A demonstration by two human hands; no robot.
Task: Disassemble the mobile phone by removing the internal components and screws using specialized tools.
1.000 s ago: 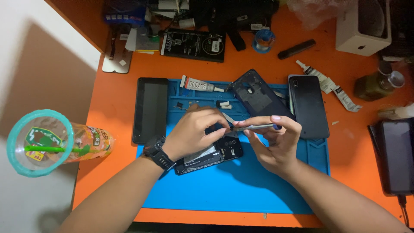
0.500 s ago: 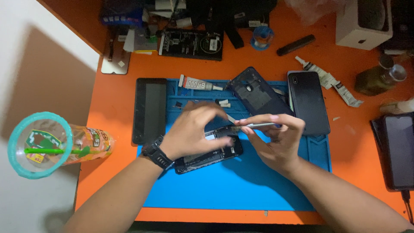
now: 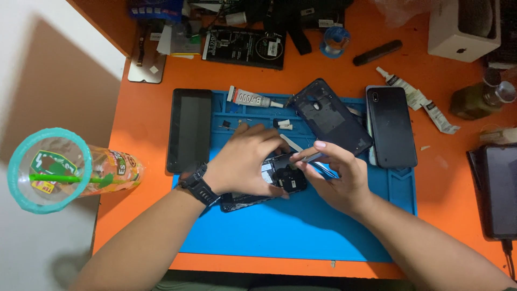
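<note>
You get bright, even light from overhead, so the orange desk (image 3: 134, 113) and blue work mat (image 3: 301, 226) read in vivid, saturated colour. Shadows are soft: a broad dark one falls on the white floor (image 3: 32, 64) at the left, beside the desk. Faint sheen shows on the black phone (image 3: 391, 126) and the plastic cup (image 3: 51, 170). Focus is fair in the middle; fine detail is soft, and straight edges bow slightly toward the corners.
</note>
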